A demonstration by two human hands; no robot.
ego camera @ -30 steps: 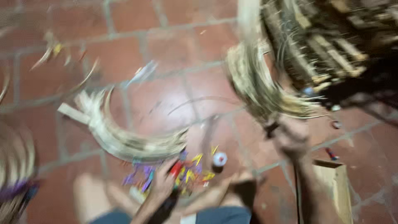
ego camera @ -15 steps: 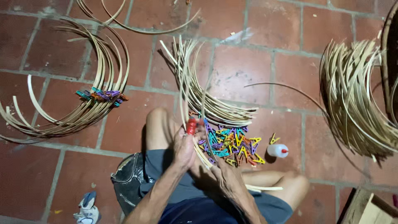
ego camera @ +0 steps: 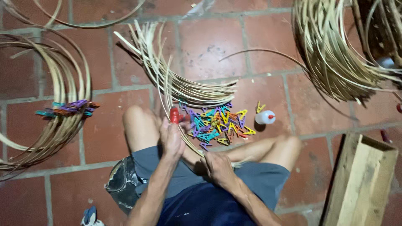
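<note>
I sit on a red tiled floor with my legs folded. My left hand (ego camera: 171,138) grips a thin bamboo strip (ego camera: 186,144) and a red clothespin (ego camera: 175,115) at its upper end. My right hand (ego camera: 217,167) holds the same strip lower down, by my lap. The strip runs up into a curved bundle of pale bamboo strips (ego camera: 176,79) lying in front of me. Right beside my hands lies a pile of coloured clothespins (ego camera: 217,123).
A small white bottle with a red cap (ego camera: 266,117) stands right of the pins. Bent strip hoops clamped with coloured pins (ego camera: 69,108) lie at left. A large bundle of strips (ego camera: 335,54) is at upper right, a wooden box (ego camera: 362,180) at lower right.
The head camera swung from a blurred view of the right bundle to looking down at my lap. Since half a second ago my hands stay on the strip, almost unmoved.
</note>
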